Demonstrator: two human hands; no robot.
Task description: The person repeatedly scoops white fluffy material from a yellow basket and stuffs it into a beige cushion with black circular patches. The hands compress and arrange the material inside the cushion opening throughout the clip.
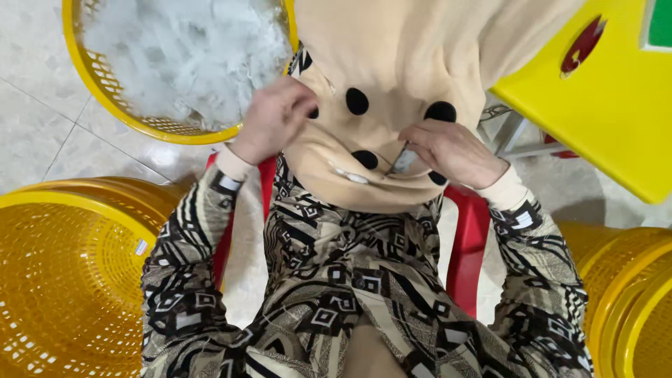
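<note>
Holding a beige garment [378,133] on the lap.
Left hand [274,119] grips its edge; right hand [451,150] fingers pinch a small tool [404,161] pointing up-left.

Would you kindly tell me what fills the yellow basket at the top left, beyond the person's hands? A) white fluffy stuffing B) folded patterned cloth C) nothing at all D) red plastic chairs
A: the yellow basket at the top left holds a heap of white fluffy stuffing, just beyond the left hand, which grips the beige spotted fabric together with the right hand.
</note>
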